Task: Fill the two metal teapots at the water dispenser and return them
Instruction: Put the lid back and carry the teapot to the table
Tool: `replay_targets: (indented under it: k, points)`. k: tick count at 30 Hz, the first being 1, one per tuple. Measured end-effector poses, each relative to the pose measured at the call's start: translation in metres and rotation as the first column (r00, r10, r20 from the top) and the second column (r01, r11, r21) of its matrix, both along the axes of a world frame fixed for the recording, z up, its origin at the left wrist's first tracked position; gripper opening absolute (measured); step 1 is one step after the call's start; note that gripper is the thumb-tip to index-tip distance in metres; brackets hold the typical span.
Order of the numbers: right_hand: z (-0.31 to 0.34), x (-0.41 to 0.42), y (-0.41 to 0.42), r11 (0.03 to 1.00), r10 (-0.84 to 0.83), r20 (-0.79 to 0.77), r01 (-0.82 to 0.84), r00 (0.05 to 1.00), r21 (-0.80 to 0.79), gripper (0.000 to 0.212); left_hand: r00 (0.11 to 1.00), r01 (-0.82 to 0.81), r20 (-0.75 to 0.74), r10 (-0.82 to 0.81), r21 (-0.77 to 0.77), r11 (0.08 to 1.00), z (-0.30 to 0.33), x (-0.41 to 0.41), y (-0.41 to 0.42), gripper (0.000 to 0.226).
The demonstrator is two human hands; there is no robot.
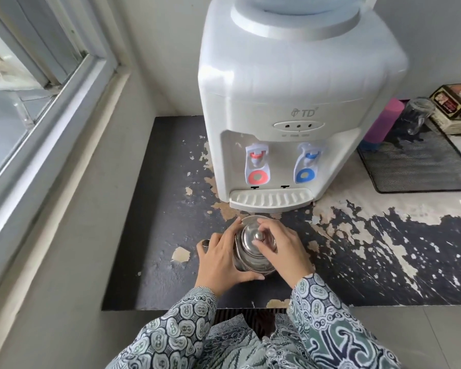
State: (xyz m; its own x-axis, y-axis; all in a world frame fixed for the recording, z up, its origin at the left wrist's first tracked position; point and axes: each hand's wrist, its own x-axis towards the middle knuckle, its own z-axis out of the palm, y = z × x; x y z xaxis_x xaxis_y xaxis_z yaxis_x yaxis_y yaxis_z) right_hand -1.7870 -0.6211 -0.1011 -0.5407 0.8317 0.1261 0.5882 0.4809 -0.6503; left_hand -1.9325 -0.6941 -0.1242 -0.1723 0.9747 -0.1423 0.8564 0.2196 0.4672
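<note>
Gripping teapot (253, 251) body with left hand (220, 258), right hand (282, 249) fingers pinching lid knob (258, 234), dispenser (290, 107) behind

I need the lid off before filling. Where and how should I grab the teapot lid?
Pinch the small round knob at the centre of the teapot lid, coming straight down from above; it is the only raised part. The right hand already has its fingertips there. Steady the teapot body with the left hand from its left side, near the spout.
</note>
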Motion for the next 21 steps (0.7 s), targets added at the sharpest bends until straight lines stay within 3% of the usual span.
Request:
replay_targets:
  k: [10,15,21]
  points:
    - [-0.007,0.005,0.010,0.993,0.069,0.174,-0.085,0.982,0.086,0.026,0.997,0.007,-0.073,-0.008,-0.010,1.000,0.002,0.000,0.003,0.107]
    - [-0.009,0.004,0.008,0.982,0.022,0.240,-0.066,0.970,0.175,0.031,0.995,0.027,-0.098,-0.029,-0.030,0.999,0.005,-0.002,0.005,0.109]
    - [-0.003,0.001,0.004,0.997,0.009,0.292,-0.031,0.956,0.070,0.034,0.988,0.047,-0.145,-0.051,-0.026,0.999,0.011,-0.007,0.005,0.108]
